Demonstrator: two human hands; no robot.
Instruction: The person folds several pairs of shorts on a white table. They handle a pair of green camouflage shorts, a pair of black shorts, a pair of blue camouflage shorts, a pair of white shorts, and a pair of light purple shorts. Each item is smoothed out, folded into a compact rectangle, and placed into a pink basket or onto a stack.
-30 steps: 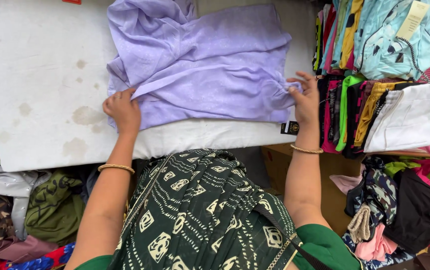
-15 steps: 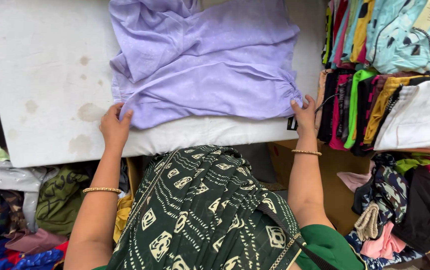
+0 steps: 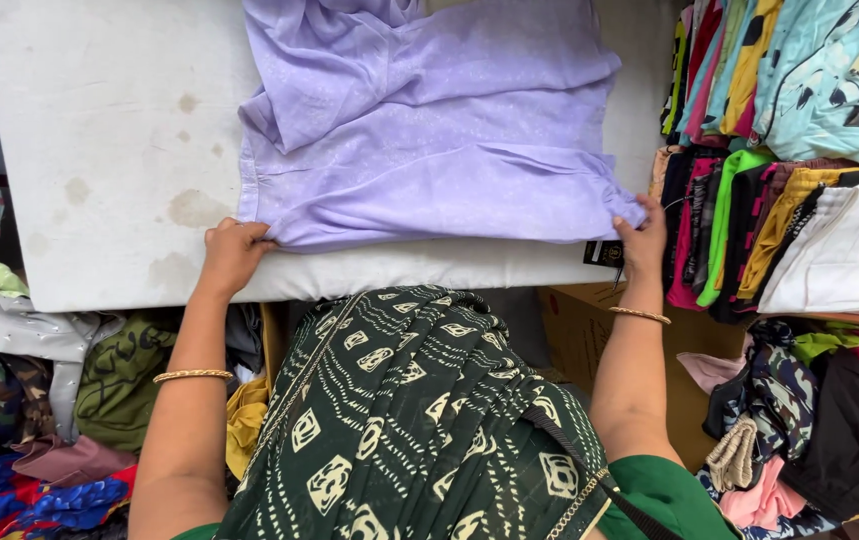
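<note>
Two hands pinch the lilac garment (image 3: pixel 439 130) spread on the white tabletop (image 3: pixel 99 150): left hand (image 3: pixel 232 252) at its seven o'clock corner, right hand (image 3: pixel 642 238) at four o'clock, both grips pressed onto the hem.

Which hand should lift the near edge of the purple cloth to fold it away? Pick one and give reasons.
Left, probably. The left hand already pinches the near corner of the purple cloth over bare white table. The right hand grips the other corner, crowded against the stacked clothes.
</note>
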